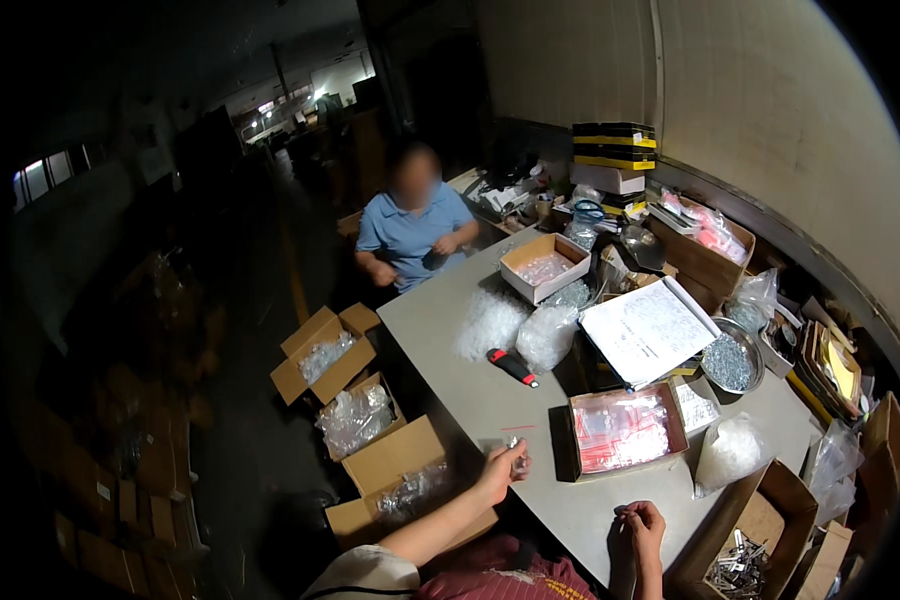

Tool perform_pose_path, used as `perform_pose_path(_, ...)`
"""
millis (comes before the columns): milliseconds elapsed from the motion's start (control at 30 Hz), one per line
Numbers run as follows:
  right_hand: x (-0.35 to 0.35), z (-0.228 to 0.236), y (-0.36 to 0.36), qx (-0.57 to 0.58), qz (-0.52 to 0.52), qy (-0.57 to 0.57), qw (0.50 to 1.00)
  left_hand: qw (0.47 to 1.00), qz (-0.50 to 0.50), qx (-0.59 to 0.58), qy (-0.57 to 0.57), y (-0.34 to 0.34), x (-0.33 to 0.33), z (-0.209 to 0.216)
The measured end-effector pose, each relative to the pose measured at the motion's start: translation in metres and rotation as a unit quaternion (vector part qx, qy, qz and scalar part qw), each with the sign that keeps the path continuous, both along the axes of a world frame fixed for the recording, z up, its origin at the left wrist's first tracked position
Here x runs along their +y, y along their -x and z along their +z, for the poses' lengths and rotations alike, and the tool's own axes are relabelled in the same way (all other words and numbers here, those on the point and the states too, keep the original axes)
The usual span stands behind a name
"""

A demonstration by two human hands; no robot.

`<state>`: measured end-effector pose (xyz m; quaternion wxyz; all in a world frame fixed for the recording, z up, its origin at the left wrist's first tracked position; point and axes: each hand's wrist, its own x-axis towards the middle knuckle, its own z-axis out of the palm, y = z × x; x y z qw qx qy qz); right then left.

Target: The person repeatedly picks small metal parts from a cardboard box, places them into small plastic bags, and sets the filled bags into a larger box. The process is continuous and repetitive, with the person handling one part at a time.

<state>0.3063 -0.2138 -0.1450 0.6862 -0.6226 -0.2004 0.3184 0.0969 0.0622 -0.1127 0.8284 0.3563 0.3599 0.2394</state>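
Note:
My left hand (506,470) is closed at the table's left edge, pinching a small clear zip bag (516,431) with a red strip along its top. Something small and shiny shows at the fingertips, too small to name. Lower right, over the near tabletop, my right hand (647,526) has its fingers drawn together; a small dark piece (621,511) shows at the fingertips, its kind unclear. Between and beyond my hands stands a shallow cardboard box (574,446) of red-striped zip bags (618,432). A red and black utility knife (512,367) lies farther off on the table (440,320).
A clipboard with written sheets (652,330), a metal bowl (760,372) of small hardware and stuffed plastic bags (733,452) crowd the right. Open cartons (400,455) line the left edge. Metal parts fill a box (785,500) near right. A person in blue (410,235) sits across.

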Motion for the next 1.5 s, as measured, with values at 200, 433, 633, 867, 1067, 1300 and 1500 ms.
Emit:
perform_pose_path(200,0.013,-0.012,0.0,-0.203,-0.044,0.075,0.975,0.901,0.048,0.187,-0.387,-0.019,0.05,-0.038)
perform_pose_path(433,0.028,-0.03,-0.016,-0.288,-0.108,0.182,0.934,0.667,-0.085,0.377,-0.637,-0.026,0.045,-0.054)
perform_pose_path(633,0.001,-0.108,-0.03,-0.426,-0.059,0.212,0.877,0.62,-0.046,0.345,-0.703,-0.017,0.061,-0.117)
perform_pose_path(867,-0.018,-0.138,-0.032,-0.319,-0.013,0.246,0.915,0.598,-0.038,0.322,-0.733,-0.024,0.062,-0.128)
perform_pose_path(1067,-0.02,-0.18,-0.043,-0.454,-0.01,0.27,0.849,0.424,-0.127,0.361,-0.821,-0.008,0.071,-0.164)
perform_pose_path(1300,-0.013,-0.167,-0.04,-0.455,-0.032,0.274,0.847,0.282,-0.104,0.379,-0.875,-0.01,0.078,-0.182)
perform_pose_path(1500,-0.003,-0.114,-0.04,-0.136,-0.025,0.153,0.978,0.402,-0.117,0.344,-0.84,-0.009,0.081,-0.189)
